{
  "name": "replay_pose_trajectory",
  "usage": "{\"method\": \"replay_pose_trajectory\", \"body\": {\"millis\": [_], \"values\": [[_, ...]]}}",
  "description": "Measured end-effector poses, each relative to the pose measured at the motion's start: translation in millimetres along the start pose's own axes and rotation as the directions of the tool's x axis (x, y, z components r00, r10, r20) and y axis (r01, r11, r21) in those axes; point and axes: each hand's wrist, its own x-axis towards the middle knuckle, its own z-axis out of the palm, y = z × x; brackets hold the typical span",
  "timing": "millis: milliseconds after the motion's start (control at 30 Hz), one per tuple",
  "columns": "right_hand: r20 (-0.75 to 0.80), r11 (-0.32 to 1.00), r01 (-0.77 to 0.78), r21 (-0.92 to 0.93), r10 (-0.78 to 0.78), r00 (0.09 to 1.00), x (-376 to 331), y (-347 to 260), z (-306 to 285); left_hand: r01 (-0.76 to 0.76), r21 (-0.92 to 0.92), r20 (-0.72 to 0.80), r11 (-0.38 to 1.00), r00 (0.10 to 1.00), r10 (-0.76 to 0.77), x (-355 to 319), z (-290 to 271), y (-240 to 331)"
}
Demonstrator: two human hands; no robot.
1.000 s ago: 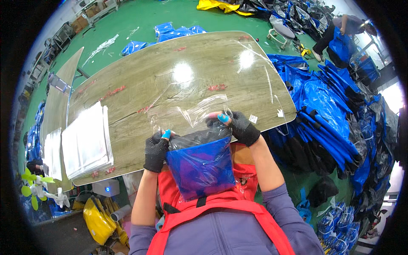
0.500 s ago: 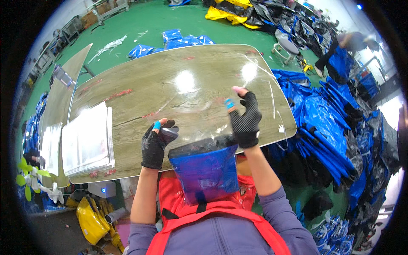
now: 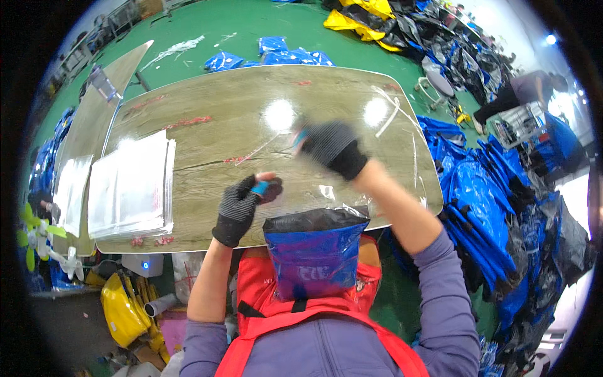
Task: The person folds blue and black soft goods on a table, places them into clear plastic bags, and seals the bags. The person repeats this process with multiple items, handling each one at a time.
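Blue-and-black package [image 3: 314,257] against the red apron [image 3: 254,278], at the 6 o'clock edge of the worktop [image 3: 220,94]; left hand [image 3: 244,207] at its 10 o'clock, fingers loosely curled, can't tell if holding anything; right hand [image 3: 333,149] at 12 o'clock over the worktop, blurred, grip can't be told; white label [image 3: 326,192] between; clear plastic sheets [image 3: 125,195] at 10 o'clock; blue heap [image 3: 477,182] at 2 o'clock.
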Motion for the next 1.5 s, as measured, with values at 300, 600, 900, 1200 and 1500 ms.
{"method": "replay_pose_trajectory", "body": {"millis": [300, 600, 900, 1200, 1500], "values": [[0.398, 0.150, -0.628, 0.764, 0.655, 0.642, -127.7, 53.5, -23.7, 0.151, 0.293, -0.251, 0.944, 0.965, -0.076, 8.4, -21.2, 13.0], [0.167, 0.169, -0.200, 0.965, 0.188, 0.968, -155.7, 0.3, -30.2, 0.117, -0.050, 0.083, 0.992, 0.990, -0.112, -37.7, -24.8, 16.9], [-0.152, 0.990, -0.097, 0.106, 0.112, 0.982, -198.7, -42.8, -53.1, -0.422, 0.867, 0.382, 0.265, 0.904, 0.189, -62.8, -12.9, 38.6], [-0.159, 0.746, -0.619, -0.247, 0.599, 0.785, -192.4, 21.7, 80.4, -0.157, 0.419, -0.176, 0.894, 0.952, 0.249, -52.6, 54.2, -60.9], [-0.068, 0.742, -0.670, 0.015, 0.669, 0.740, -65.9, 247.9, 97.4, 0.331, 0.099, 0.265, 0.938, 0.900, -0.345, -4.6, 30.1, -38.1]]}}
